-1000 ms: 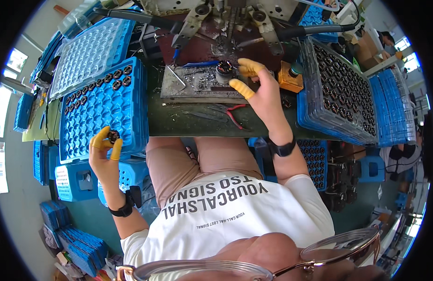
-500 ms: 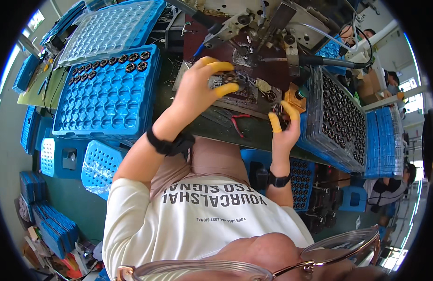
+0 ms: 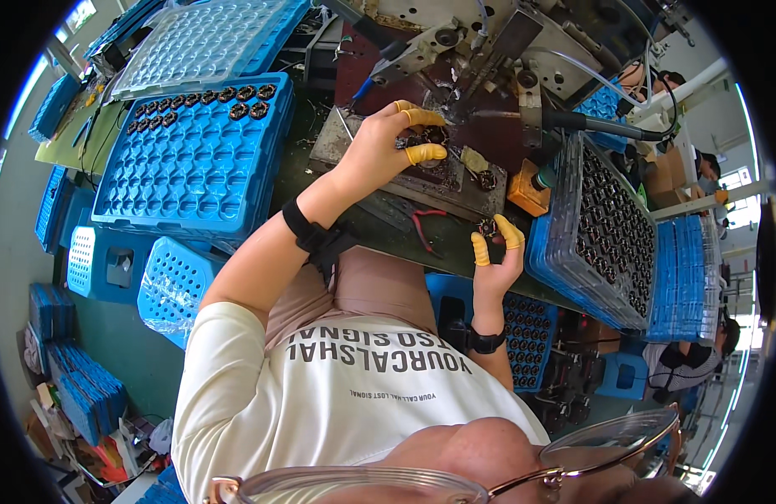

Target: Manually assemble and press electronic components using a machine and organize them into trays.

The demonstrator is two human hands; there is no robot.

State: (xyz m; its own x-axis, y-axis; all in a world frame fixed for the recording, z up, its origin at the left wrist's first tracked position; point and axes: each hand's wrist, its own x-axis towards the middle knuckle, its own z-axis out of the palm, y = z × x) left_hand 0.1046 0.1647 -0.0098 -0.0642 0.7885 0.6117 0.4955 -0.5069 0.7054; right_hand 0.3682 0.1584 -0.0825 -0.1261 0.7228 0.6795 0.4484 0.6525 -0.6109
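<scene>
The left hand (image 3: 380, 151) pinches a small dark ring (image 3: 430, 136) on the metal fixture (image 3: 388, 172) at the desk's (image 3: 321, 181) far side. The right hand (image 3: 497, 265) pinches another ring (image 3: 489, 227) between capped fingertips, just beside the grey tray (image 3: 606, 227).

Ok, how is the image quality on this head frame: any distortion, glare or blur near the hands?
Head view: strong fisheye bending, tray edges curve toward the black rim; daylight blows out at the right edge; the left hand on the metal fixture and the right hand pinching a small dark ring look sharp; the glasses frame at the bottom is soft.
</scene>
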